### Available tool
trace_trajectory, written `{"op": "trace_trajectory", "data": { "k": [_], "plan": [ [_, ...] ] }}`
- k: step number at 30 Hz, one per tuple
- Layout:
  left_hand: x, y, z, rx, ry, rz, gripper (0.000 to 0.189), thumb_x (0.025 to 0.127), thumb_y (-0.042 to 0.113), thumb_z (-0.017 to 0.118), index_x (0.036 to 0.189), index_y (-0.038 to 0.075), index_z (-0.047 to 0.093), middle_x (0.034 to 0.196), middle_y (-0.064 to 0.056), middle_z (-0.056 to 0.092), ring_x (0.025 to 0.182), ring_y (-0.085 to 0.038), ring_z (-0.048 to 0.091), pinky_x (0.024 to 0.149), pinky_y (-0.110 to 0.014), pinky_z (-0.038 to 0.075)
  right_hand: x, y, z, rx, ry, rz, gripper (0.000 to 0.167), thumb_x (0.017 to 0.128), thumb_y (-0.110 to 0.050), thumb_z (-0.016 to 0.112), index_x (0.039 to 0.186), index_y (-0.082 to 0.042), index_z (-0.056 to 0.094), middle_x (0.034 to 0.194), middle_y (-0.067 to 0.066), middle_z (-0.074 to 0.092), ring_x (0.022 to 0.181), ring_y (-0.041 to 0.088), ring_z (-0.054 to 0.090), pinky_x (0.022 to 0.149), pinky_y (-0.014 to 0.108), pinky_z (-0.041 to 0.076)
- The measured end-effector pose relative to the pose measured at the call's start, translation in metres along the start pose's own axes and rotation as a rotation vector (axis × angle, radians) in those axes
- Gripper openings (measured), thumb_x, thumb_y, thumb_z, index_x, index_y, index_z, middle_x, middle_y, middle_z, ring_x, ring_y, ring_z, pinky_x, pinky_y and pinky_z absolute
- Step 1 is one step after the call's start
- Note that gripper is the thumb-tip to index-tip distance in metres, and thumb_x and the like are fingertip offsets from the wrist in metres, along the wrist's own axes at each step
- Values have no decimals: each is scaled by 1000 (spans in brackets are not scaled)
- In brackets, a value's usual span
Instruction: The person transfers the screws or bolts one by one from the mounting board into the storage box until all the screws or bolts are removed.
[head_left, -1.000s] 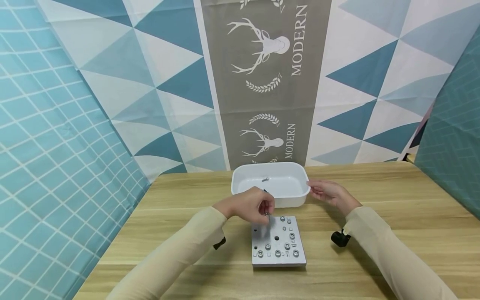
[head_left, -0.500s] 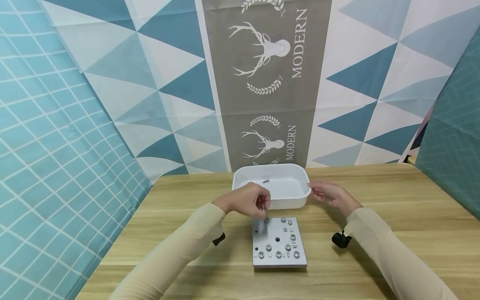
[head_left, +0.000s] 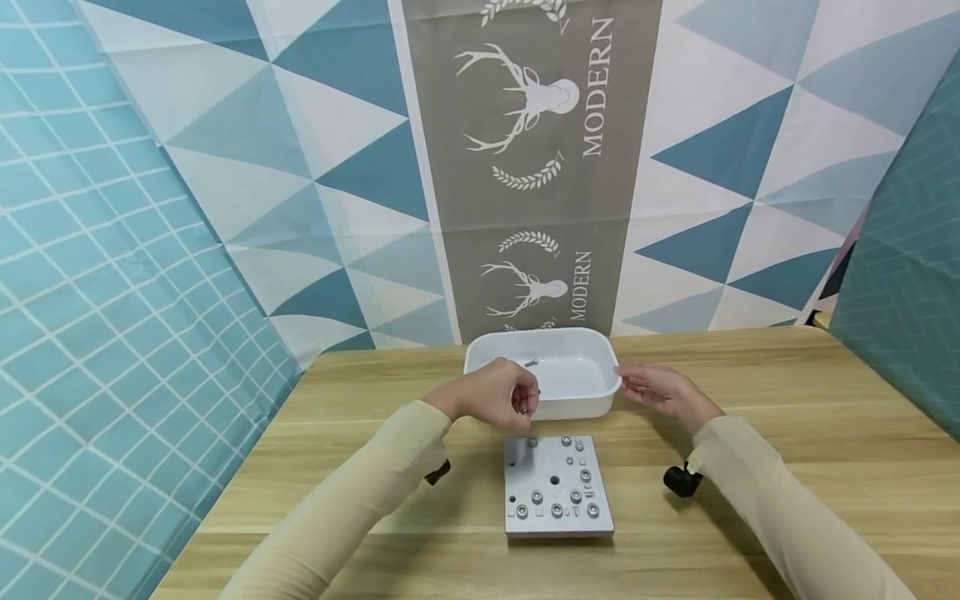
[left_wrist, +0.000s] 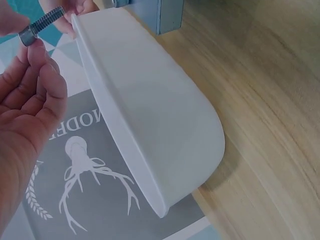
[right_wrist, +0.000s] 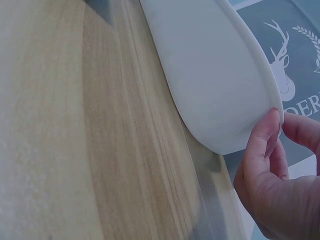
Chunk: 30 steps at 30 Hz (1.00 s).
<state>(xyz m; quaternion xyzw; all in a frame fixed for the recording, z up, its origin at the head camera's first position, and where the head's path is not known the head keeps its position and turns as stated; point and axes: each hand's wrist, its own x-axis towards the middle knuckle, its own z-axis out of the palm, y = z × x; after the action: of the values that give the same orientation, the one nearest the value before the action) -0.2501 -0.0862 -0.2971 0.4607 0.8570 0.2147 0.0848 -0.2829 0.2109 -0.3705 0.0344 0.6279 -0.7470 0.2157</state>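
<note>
My left hand is above the far left corner of a silver metal plate. Between thumb and fingertip it pinches a socket-head bolt, threaded end pointing away from the palm in the left wrist view. Several similar bolts stand in the plate, and some of its holes show open. Behind the plate is a white plastic basin. My right hand grips the basin's right rim between thumb and fingers. One small screw lies inside the basin; the left hand hides part of its near-left side.
The wooden table carries the plate and basin. A patterned cloth hangs just behind the table's back edge. Blue tiled cloth closes off the left side. Black wrist-camera parts hang under the right sleeve.
My left hand has risen slightly back from the plate's far left corner with the bolt, uncovering a bolt standing there. The right hand has stayed on the basin rim.
</note>
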Motion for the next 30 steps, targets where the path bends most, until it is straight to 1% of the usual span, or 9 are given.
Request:
{"op": "trace_trajectory", "data": {
  "k": [6, 11, 15, 18, 23, 26, 30],
  "plan": [
    [-1, -1, -6, 30, 13, -5, 7, 68, 12, 67, 73, 9, 65, 65, 5, 59, 59, 2, 49, 58, -12, 43, -1, 1, 0, 0, 12, 2, 18, 95, -8, 54, 81, -14, 64, 76, -5, 64, 71, 2, 60, 69, 13, 53],
    [0, -4, -11, 37, 21, -17, 7, 68, 11, 67, 73, 7, 65, 65, 3, 60, 59, 3, 48, 57, -11, 43, -1, 1, 1, 12, 19, 2, 18, 95, -8, 54, 81, -13, 64, 76, -5, 64, 70, 2, 60, 69, 13, 53],
    [2, -3, -18, 45, 21, -24, 7, 68, 11, 67, 73, 6, 65, 64, 3, 60, 59, 2, 48, 58, -11, 43, -1, 0, 0, 12, 10, -4, 16, 95, -7, 54, 84, -12, 63, 76, -5, 63, 71, 2, 60, 69, 13, 53],
    [3, -1, -24, 50, 24, -35, 7, 69, 11, 68, 73, 7, 64, 65, 3, 60, 59, 2, 49, 59, -12, 44, -1, 0, 0, 5, 19, -4, 12, 95, -8, 54, 87, -11, 61, 77, -5, 63, 71, 2, 60, 70, 13, 53],
    [7, -2, -31, 55, 30, -80, 6, 69, 11, 68, 72, 9, 63, 65, 4, 59, 60, 0, 50, 59, -13, 44, -1, 0, -1, -13, -1, -13, 11, 96, -8, 53, 89, -10, 60, 77, -6, 63, 72, 1, 60, 70, 12, 52],
    [9, -5, -33, 65, 38, -92, 6, 70, 12, 68, 72, 9, 64, 66, 4, 60, 61, 0, 51, 60, -13, 44, -2, 1, -1, -23, -23, -17, 12, 96, -8, 51, 90, -10, 60, 77, -6, 63, 72, 1, 60, 71, 12, 52],
    [14, -10, -38, 88, 48, -100, 6, 70, 12, 68, 72, 9, 64, 66, 3, 62, 61, -1, 51, 59, -13, 44, -1, 0, -1, -32, -27, -19, 10, 96, -8, 52, 92, -9, 61, 77, -6, 63, 72, 1, 60, 71, 11, 52]
  ]
}}
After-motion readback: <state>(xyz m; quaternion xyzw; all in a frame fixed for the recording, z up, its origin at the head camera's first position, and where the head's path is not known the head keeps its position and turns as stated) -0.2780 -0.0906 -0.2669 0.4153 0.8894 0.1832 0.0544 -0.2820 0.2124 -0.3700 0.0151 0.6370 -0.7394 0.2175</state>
